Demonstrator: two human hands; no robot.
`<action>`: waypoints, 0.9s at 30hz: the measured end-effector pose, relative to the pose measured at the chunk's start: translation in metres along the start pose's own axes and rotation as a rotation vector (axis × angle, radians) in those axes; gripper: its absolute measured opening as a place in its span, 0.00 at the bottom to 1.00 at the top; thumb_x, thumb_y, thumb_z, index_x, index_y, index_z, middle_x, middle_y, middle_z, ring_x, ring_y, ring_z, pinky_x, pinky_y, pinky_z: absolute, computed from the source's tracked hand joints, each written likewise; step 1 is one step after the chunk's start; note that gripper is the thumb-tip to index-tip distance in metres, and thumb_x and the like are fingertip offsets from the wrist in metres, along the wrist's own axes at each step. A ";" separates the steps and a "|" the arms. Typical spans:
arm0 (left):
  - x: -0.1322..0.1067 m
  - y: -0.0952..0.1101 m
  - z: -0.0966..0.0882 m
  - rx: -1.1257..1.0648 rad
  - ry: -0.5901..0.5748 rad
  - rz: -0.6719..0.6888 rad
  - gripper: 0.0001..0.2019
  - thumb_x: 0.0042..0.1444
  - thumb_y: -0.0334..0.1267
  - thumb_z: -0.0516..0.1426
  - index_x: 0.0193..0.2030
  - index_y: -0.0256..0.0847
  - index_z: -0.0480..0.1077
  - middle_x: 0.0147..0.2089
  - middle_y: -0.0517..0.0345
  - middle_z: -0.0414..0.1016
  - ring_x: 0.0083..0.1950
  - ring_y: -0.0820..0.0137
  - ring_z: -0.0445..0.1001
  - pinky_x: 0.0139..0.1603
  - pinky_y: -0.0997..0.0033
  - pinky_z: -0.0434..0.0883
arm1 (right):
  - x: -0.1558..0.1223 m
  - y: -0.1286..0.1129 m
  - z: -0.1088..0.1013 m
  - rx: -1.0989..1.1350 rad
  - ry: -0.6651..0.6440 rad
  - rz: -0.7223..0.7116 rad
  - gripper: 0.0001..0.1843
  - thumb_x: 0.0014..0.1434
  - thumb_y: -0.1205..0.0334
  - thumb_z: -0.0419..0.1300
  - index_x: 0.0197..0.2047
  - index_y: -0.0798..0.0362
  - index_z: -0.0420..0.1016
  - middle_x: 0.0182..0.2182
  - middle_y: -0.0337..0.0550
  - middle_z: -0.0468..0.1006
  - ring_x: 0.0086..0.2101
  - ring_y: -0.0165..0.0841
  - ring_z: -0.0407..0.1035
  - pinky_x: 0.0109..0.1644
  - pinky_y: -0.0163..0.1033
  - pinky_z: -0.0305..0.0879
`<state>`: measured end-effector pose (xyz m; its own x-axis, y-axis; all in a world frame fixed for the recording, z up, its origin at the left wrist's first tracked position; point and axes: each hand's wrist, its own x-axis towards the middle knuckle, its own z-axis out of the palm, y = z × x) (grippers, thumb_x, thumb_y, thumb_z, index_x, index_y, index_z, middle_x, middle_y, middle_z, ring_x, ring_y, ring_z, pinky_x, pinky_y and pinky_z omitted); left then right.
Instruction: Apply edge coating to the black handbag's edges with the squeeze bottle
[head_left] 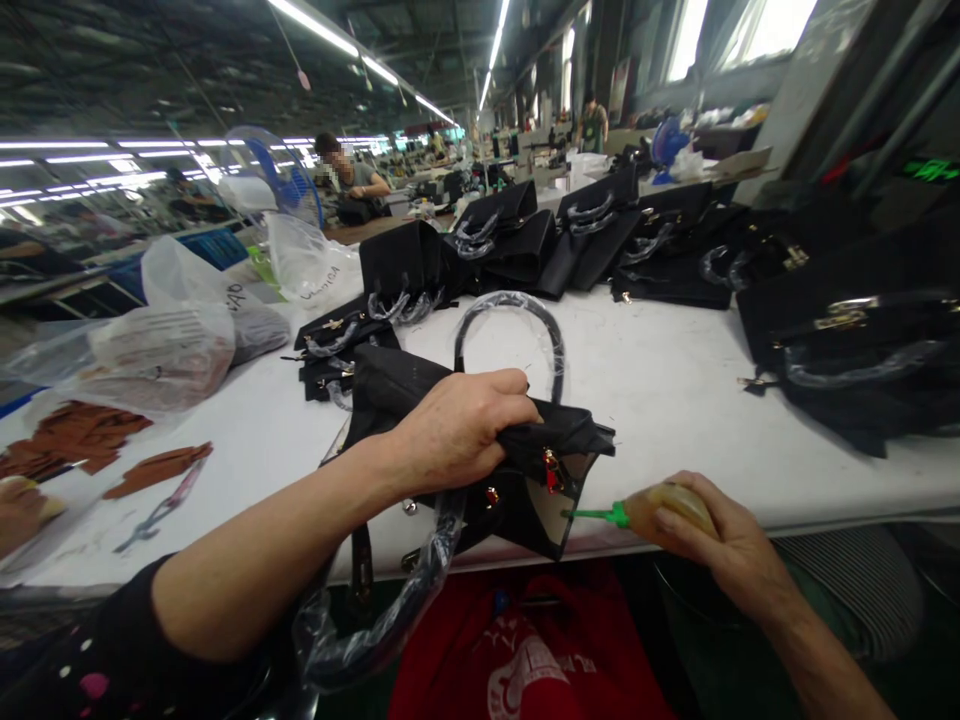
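Note:
A black handbag point(420, 395) with plastic-wrapped handles lies at the near edge of the white table point(660, 390). My left hand point(457, 425) is closed on its folded top edge, pressing it down. My right hand point(712, 535) grips a small amber squeeze bottle point(660, 508). The bottle's green nozzle point(596, 515) touches the bag's open corner flap point(555, 500), where small red and gold fittings show.
Many more black handbags point(525, 245) lie across the back and right of the table. Clear plastic bags point(172, 340) and brown leather pieces point(82, 435) sit at the left. A red bag point(525, 650) hangs below the table edge. Other workers sit far behind.

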<state>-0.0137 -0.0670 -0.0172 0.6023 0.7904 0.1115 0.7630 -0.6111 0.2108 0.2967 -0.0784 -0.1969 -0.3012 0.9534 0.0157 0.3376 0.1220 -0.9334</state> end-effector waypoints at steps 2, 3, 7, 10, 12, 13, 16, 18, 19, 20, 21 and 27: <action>-0.002 -0.001 0.000 -0.001 0.015 0.029 0.13 0.57 0.25 0.53 0.41 0.40 0.78 0.34 0.59 0.69 0.33 0.73 0.69 0.33 0.74 0.65 | -0.003 0.001 0.000 -0.024 0.048 -0.011 0.17 0.63 0.42 0.60 0.42 0.48 0.72 0.32 0.36 0.75 0.33 0.34 0.69 0.36 0.38 0.65; -0.002 -0.001 0.000 -0.001 0.019 0.040 0.13 0.57 0.25 0.53 0.41 0.40 0.78 0.34 0.59 0.69 0.33 0.73 0.69 0.32 0.74 0.65 | -0.004 0.001 0.000 -0.040 0.067 -0.012 0.17 0.63 0.43 0.60 0.42 0.48 0.72 0.31 0.36 0.74 0.32 0.33 0.68 0.35 0.37 0.65; -0.004 -0.003 -0.001 -0.019 0.019 0.073 0.13 0.57 0.25 0.54 0.42 0.39 0.78 0.35 0.59 0.69 0.34 0.73 0.69 0.33 0.74 0.66 | -0.008 0.004 0.000 -0.047 -0.014 -0.040 0.16 0.64 0.44 0.59 0.42 0.48 0.72 0.32 0.37 0.75 0.33 0.34 0.70 0.36 0.37 0.65; -0.006 -0.003 -0.001 -0.039 0.037 0.072 0.13 0.57 0.24 0.54 0.42 0.38 0.78 0.34 0.59 0.68 0.33 0.74 0.69 0.32 0.75 0.66 | -0.011 0.004 0.001 -0.051 0.039 -0.071 0.15 0.65 0.45 0.59 0.43 0.48 0.72 0.34 0.37 0.76 0.34 0.34 0.71 0.37 0.37 0.66; -0.007 -0.003 -0.001 -0.046 0.048 0.076 0.13 0.57 0.24 0.54 0.42 0.38 0.78 0.34 0.59 0.68 0.33 0.74 0.69 0.32 0.75 0.66 | -0.013 0.002 0.003 -0.074 0.059 -0.084 0.13 0.65 0.46 0.59 0.43 0.47 0.72 0.33 0.36 0.76 0.33 0.33 0.70 0.36 0.36 0.66; -0.008 -0.003 -0.001 -0.046 0.051 0.082 0.13 0.57 0.24 0.54 0.42 0.38 0.78 0.34 0.59 0.68 0.33 0.74 0.69 0.32 0.75 0.66 | -0.014 0.000 0.004 -0.081 0.031 -0.098 0.12 0.65 0.47 0.59 0.42 0.47 0.72 0.32 0.35 0.75 0.32 0.32 0.70 0.35 0.35 0.66; -0.009 -0.002 -0.001 -0.038 0.053 0.101 0.13 0.57 0.24 0.54 0.43 0.37 0.78 0.34 0.59 0.68 0.33 0.73 0.69 0.32 0.74 0.65 | -0.017 -0.008 0.008 -0.092 -0.030 -0.186 0.09 0.67 0.50 0.58 0.43 0.46 0.72 0.33 0.35 0.75 0.32 0.31 0.71 0.34 0.34 0.66; -0.010 -0.001 -0.001 -0.031 0.055 0.115 0.14 0.57 0.24 0.53 0.44 0.36 0.78 0.34 0.59 0.68 0.33 0.73 0.69 0.32 0.73 0.65 | -0.018 -0.011 0.009 -0.129 0.042 -0.250 0.08 0.66 0.52 0.59 0.45 0.46 0.72 0.35 0.35 0.76 0.33 0.30 0.72 0.36 0.34 0.67; -0.011 0.000 -0.002 -0.027 0.057 0.121 0.14 0.57 0.24 0.53 0.44 0.36 0.78 0.34 0.58 0.68 0.33 0.73 0.69 0.32 0.72 0.65 | -0.019 -0.012 0.009 -0.152 0.089 -0.271 0.08 0.66 0.53 0.59 0.45 0.45 0.72 0.36 0.35 0.76 0.34 0.30 0.72 0.36 0.33 0.67; -0.012 0.001 -0.002 -0.023 0.060 0.126 0.14 0.57 0.24 0.53 0.44 0.36 0.78 0.34 0.58 0.68 0.33 0.72 0.68 0.32 0.72 0.65 | -0.020 -0.012 0.009 -0.167 0.111 -0.279 0.07 0.66 0.53 0.60 0.45 0.45 0.72 0.36 0.35 0.76 0.34 0.30 0.72 0.36 0.33 0.67; -0.013 0.001 -0.002 -0.020 0.062 0.131 0.14 0.57 0.24 0.53 0.44 0.35 0.78 0.34 0.58 0.68 0.33 0.72 0.68 0.32 0.72 0.65 | -0.021 -0.012 0.009 -0.172 0.100 -0.276 0.07 0.66 0.54 0.59 0.45 0.45 0.72 0.36 0.35 0.76 0.33 0.30 0.72 0.36 0.33 0.67; -0.020 0.004 -0.002 -0.024 0.076 0.131 0.15 0.57 0.23 0.53 0.45 0.35 0.77 0.35 0.58 0.69 0.34 0.73 0.70 0.33 0.73 0.66 | -0.025 -0.007 0.006 -0.148 0.045 -0.224 0.08 0.66 0.53 0.59 0.45 0.46 0.72 0.35 0.35 0.76 0.33 0.30 0.72 0.36 0.32 0.68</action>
<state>-0.0227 -0.0851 -0.0167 0.6764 0.7052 0.2127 0.6723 -0.7090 0.2128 0.2961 -0.1048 -0.1928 -0.3444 0.9091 0.2345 0.3944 0.3667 -0.8426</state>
